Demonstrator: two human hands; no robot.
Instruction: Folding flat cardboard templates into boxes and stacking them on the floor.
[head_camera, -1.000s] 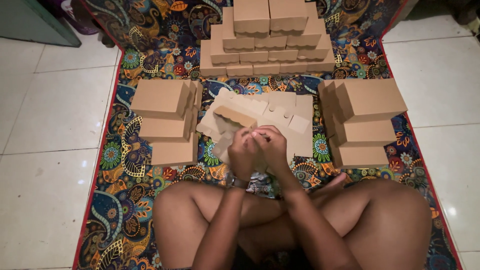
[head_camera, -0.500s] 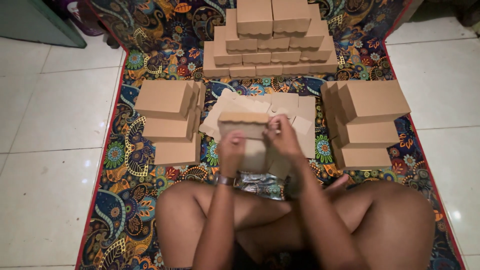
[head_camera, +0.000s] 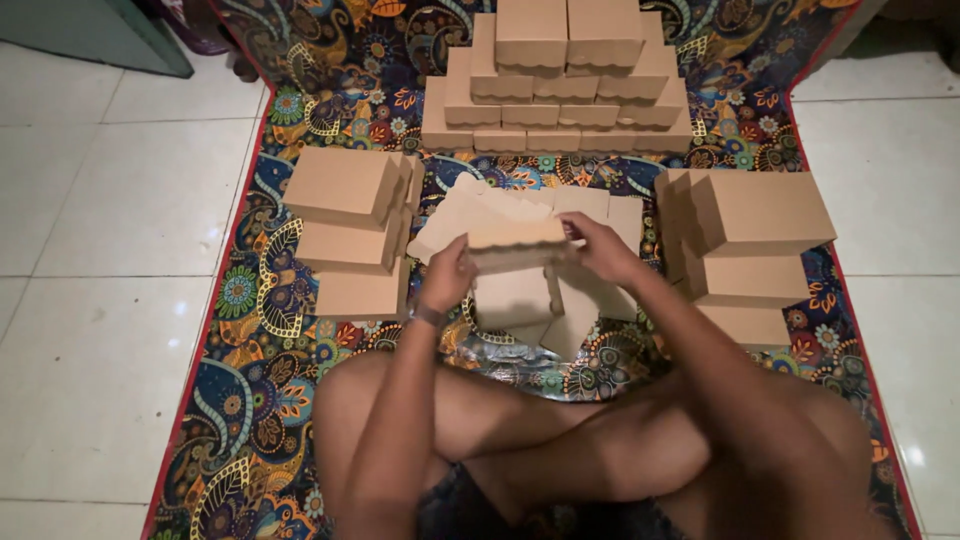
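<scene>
- The left hand (head_camera: 447, 275) grips the left end of a half-folded brown cardboard box (head_camera: 517, 268), fingers curled around its edge, just left of the frame's centre.
- The right hand (head_camera: 603, 250) clasps the right end of the same box, fingers wrapped over its top flap.
- The box is held up in the centre of the frame, above the person's crossed legs (head_camera: 560, 440); its scalloped upper flap lies flat and a panel hangs down below it.
- Just behind the box, a loose heap of flat cardboard blanks (head_camera: 500, 205) lies on the mat.
- On the left of the frame stands a stack of finished boxes (head_camera: 350, 230), three high.
- On the right stands a second stack of folded boxes (head_camera: 750, 245), also stepped.
- At the top centre, a pyramid of closed boxes (head_camera: 560, 85) rises in rows.
- A crinkled foil sheet (head_camera: 520, 355) lies under the box, in front of the knees.
- All rests on a paisley-patterned mat (head_camera: 240, 400) with a red border, laid on white floor tiles (head_camera: 100, 300).
- A band circles the left wrist.
</scene>
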